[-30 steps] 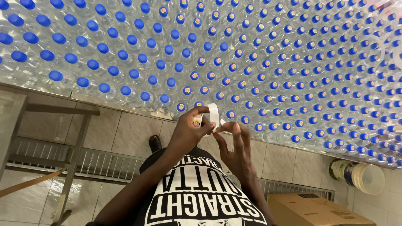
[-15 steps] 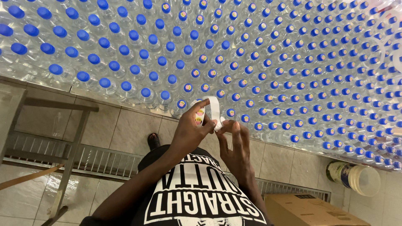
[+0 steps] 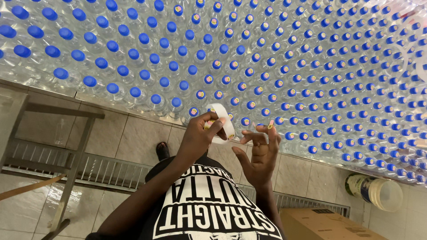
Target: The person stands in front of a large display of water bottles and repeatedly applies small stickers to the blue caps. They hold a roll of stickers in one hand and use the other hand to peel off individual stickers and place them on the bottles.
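R hand point(image 3: 258, 153) lower; roll point(image 3: 222, 122) in L hand point(image 3: 198, 135)

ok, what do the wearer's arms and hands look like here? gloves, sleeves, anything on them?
Both hands are bare: no gloves on the left hand or the right hand. No rings, watch or bands show. Both forearms are bare down to the frame edge, so no sleeve cuffs are in view. The fingernails look short and unpainted. The only clothing seen is a black T-shirt with large white block lettering.

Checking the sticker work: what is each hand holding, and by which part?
Left hand pinches the white sticker roll at its rim; right hand carries a small sticker on a fingertip.
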